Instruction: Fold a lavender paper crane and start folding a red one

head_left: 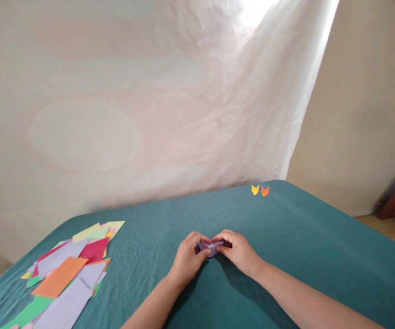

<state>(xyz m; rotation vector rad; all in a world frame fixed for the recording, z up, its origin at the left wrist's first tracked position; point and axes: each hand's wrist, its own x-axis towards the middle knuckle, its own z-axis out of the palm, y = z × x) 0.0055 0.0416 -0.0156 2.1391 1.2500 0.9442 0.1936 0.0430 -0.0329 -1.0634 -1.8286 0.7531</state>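
Observation:
A small folded piece of lilac paper point(212, 248) is held between my two hands, just above the green-covered table point(156, 228). My left hand point(189, 257) pinches its left side with thumb and fingers. On the opposite side, my right hand point(240, 253) grips the paper in the same way. The fingertips hide parts of the folds, so its full shape cannot be made out.
Loose coloured paper sheets point(60, 276) lie in a heap on the table's left side. Near the far edge sit a yellow folded paper figure point(255, 190) and an orange folded paper figure point(265, 191). A pale hanging cloth point(170, 123) rises behind the table.

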